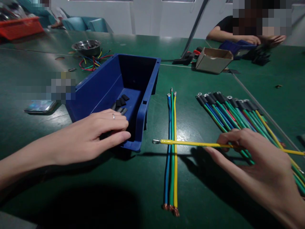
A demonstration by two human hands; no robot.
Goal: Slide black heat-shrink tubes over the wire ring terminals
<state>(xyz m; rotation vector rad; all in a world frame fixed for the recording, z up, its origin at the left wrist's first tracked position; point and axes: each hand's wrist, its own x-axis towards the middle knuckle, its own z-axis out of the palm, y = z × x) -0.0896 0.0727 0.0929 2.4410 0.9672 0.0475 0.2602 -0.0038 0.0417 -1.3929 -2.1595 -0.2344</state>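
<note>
My right hand (257, 159) pinches a yellow cable (193, 144) between thumb and fingers, holding it level above the table. A metal ring lug (156, 142) tips its left end. My left hand (102, 130) reaches over the near end of a blue plastic bin (140, 117), its fingers curled and their tips hidden. Short black tube pieces (121, 101) lie in the bin just beyond those fingers. Under the held cable, a blue cable (166, 171), a green cable (172, 178) and another yellow cable (175, 175) lie side by side, with lugs at the far ends and bare copper at the near ends.
Several cables with black sleeves (221, 98) lie fanned out at the right. Farther back are a metal bowl (87, 48), thin coloured wires (91, 65), a cardboard box (213, 60) and a dark stand (183, 60). A phone (41, 107) lies left. Another person's hands (264, 39) work across the table.
</note>
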